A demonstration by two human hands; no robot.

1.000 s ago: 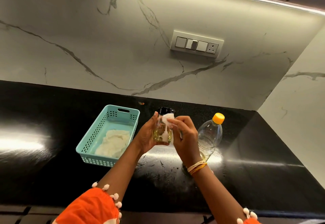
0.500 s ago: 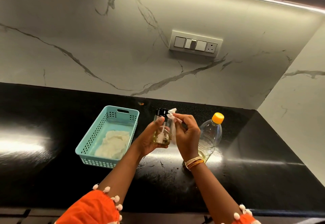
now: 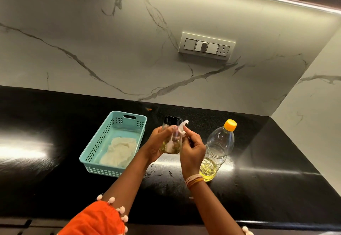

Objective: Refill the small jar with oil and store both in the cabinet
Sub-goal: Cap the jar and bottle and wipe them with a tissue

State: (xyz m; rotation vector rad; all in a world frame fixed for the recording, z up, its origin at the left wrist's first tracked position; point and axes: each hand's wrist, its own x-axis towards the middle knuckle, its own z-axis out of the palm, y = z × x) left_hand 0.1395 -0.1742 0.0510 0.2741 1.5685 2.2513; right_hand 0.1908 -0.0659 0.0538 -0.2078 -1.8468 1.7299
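One small jar point(image 3: 170, 140) with a black lid is held above the black counter point(image 3: 267, 179) at the centre, the left hand point(image 3: 156, 144) wrapped around it. The right hand point(image 3: 191, 150) pinches one white tissue point(image 3: 181, 128) against the jar's side. One oil bottle point(image 3: 216, 151) stands at 3 o'clock; one blue basket point(image 3: 96, 159) holding one cloth point(image 3: 120, 150) sits at 9 o'clock.

Teal basket point(image 3: 96, 164), black counter point(image 3: 276, 179), orange-capped bottle point(image 3: 219, 146) (yellow oil), grey-veined marble wall point(image 3: 92, 41).
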